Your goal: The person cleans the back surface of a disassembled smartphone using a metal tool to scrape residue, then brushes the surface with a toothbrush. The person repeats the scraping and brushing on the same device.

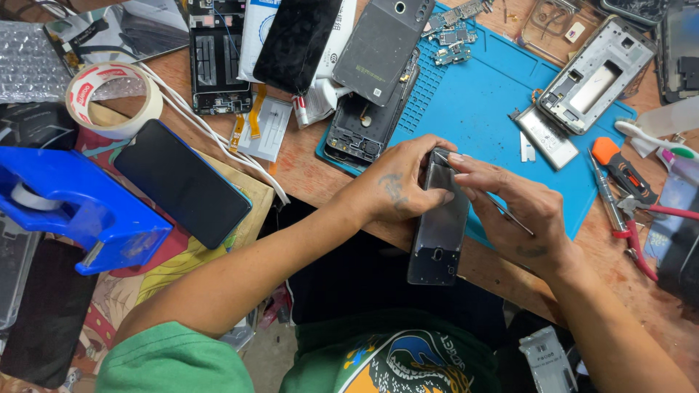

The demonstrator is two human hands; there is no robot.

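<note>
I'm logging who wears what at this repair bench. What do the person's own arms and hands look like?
Both forearms are bare. A green short sleeve covers the left upper arm. The left hand has a dark tattoo-like mark on its back; the right hand shows a smaller one near the wrist. No gloves.

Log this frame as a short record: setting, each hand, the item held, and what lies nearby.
setting: cluttered wooden bench with a blue work mat
left hand: grips the dark phone body at its upper side
right hand: holds thin tweezers at the phone's top edge
nearby: opened phones, roll of tape, blue tape dispenser, orange-handled screwdriver
</note>
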